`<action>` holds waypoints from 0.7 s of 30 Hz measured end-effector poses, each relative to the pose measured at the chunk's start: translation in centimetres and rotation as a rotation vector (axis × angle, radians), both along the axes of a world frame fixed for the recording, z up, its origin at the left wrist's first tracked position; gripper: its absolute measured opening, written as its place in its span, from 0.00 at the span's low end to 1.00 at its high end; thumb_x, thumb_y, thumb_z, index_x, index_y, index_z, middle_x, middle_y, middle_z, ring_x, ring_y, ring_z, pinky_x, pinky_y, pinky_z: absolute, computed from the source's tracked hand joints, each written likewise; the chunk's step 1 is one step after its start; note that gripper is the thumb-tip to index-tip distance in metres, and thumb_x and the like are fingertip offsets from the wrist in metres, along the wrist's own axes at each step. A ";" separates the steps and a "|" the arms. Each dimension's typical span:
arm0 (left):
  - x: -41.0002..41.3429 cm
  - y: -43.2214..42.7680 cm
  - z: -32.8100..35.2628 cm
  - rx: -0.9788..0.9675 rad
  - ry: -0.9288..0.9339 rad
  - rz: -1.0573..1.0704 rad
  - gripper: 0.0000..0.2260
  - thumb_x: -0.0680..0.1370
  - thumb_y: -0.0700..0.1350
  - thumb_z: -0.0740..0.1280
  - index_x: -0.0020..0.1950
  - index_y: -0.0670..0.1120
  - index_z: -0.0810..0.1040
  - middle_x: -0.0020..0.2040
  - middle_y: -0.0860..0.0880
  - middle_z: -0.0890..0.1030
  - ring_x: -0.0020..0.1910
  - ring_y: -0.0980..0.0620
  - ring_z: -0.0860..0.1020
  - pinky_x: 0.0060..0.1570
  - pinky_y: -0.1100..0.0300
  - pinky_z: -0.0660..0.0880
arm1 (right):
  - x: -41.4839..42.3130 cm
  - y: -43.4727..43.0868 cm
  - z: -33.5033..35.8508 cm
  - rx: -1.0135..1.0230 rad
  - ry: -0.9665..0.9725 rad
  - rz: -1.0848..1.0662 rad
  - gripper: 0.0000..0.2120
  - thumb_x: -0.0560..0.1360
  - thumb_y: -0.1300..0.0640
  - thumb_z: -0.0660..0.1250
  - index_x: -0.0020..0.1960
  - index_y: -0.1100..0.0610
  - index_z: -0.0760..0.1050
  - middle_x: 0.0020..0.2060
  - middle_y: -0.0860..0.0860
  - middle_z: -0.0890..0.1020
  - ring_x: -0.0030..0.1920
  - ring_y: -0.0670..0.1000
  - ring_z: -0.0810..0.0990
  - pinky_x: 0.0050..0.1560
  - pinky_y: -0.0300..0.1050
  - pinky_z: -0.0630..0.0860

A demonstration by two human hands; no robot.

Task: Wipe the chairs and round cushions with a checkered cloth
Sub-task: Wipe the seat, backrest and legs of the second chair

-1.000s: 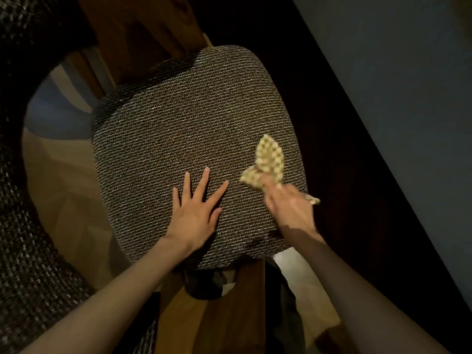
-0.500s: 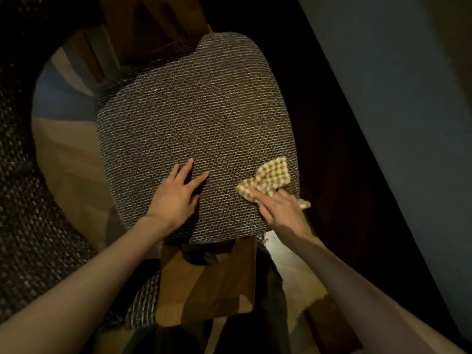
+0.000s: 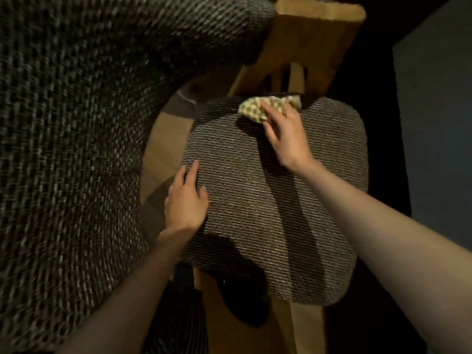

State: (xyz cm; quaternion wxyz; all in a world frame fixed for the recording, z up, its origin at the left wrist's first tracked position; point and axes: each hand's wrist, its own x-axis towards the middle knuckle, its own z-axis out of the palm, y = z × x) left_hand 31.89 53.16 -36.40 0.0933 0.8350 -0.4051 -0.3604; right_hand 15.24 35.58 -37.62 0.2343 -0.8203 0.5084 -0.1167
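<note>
Two bare hands work on the grey woven seat cushion with rounded corners [image 3: 268,213]. The right hand [image 3: 283,134] lies on the bunched yellow-and-white checkered cloth [image 3: 255,108], fingers nearly straight, pressing it down rather than gripping it. The cloth sits under and just beyond the fingertips, at the cushion's far edge, close below the light wooden chair back [image 3: 314,34]. The left hand [image 3: 186,200] rests flat on the cushion edge nearest it, fingers extended, holding nothing. For a good stroke, the right palm should bear evenly and draw the cloth back toward the wrist in overlapping passes, while the left hand steadies the cushion against sliding. A large dark woven surface [image 3: 63,149] lies outboard of the left hand.
</note>
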 end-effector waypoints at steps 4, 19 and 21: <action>-0.1 0.2 -1.6 0.026 0.034 0.129 0.27 0.80 0.45 0.60 0.77 0.52 0.55 0.76 0.45 0.59 0.72 0.43 0.61 0.69 0.46 0.61 | 5.4 -2.1 -1.7 -0.044 0.085 0.394 0.19 0.79 0.59 0.60 0.69 0.60 0.69 0.58 0.62 0.72 0.57 0.62 0.70 0.59 0.53 0.68; -6.5 5.8 -3.5 0.132 -0.001 0.635 0.29 0.81 0.48 0.58 0.77 0.54 0.47 0.77 0.43 0.49 0.75 0.42 0.52 0.72 0.45 0.54 | 4.9 4.9 -6.2 -0.057 0.158 1.106 0.21 0.79 0.45 0.46 0.59 0.51 0.73 0.51 0.53 0.77 0.48 0.50 0.75 0.49 0.51 0.76; -7.0 6.0 -3.7 0.150 -0.055 0.579 0.28 0.81 0.50 0.56 0.77 0.56 0.46 0.77 0.44 0.48 0.74 0.40 0.52 0.71 0.42 0.56 | 6.6 1.5 -5.9 -0.052 0.132 0.877 0.15 0.80 0.47 0.54 0.50 0.52 0.76 0.43 0.50 0.80 0.38 0.48 0.76 0.39 0.48 0.75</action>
